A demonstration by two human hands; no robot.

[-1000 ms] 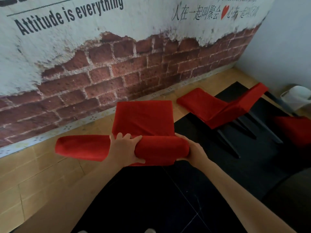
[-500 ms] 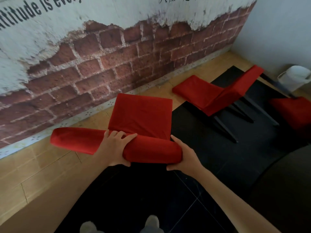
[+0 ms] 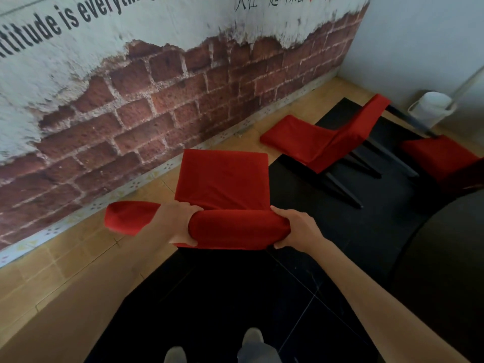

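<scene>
Red chair (image 3: 222,179) stands on the floor near the brick wall (image 3: 183,100), right in front of me. My left grip (image 3: 178,224) and right grip (image 3: 296,229) curl tight round the top of its back, one at each end. I think that keeps it steady to move.

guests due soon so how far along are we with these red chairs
Done: nothing clearly; a second chair and a third chair sit to the right, whether placed I cannot tell. In hand: left hand and right hand grip the backrest of the near chair, facing the brick wall. Left: releasing it.
</scene>
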